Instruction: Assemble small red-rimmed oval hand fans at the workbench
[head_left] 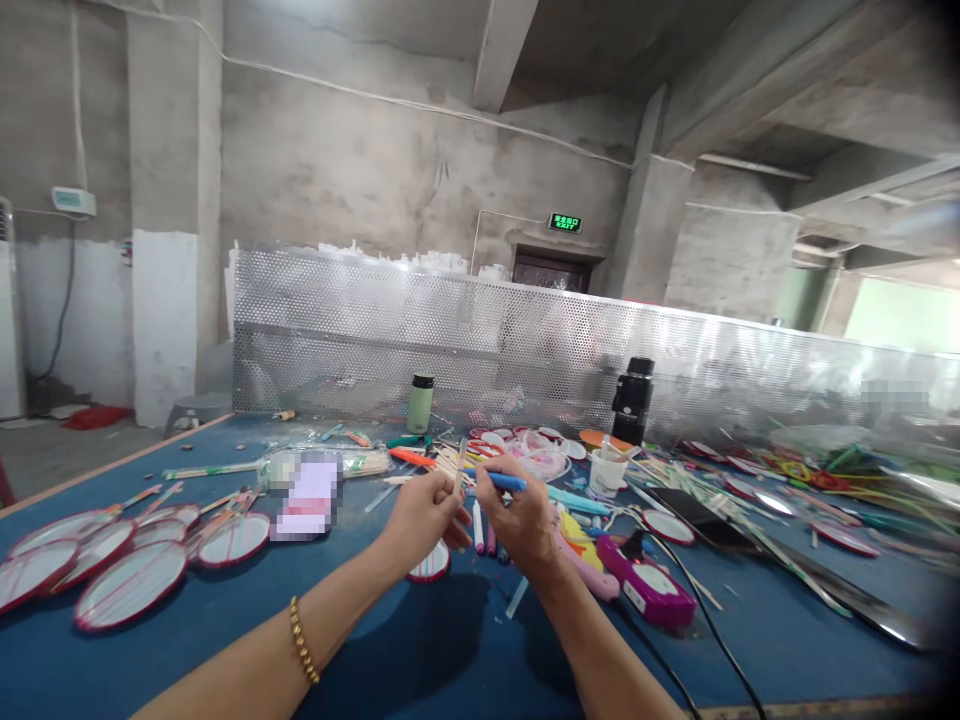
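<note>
Your left hand (424, 515) and your right hand (525, 522) are both bare. Your forearms are uncovered along all of their length that shows, from the wrists back to the near edge. On your left forearm, a little behind the wrist, you wear a slim bracelet of small round gold-coloured beads (304, 640). It is a single strand, with the beads set close together, and it lies slightly aslant across the arm.
</note>
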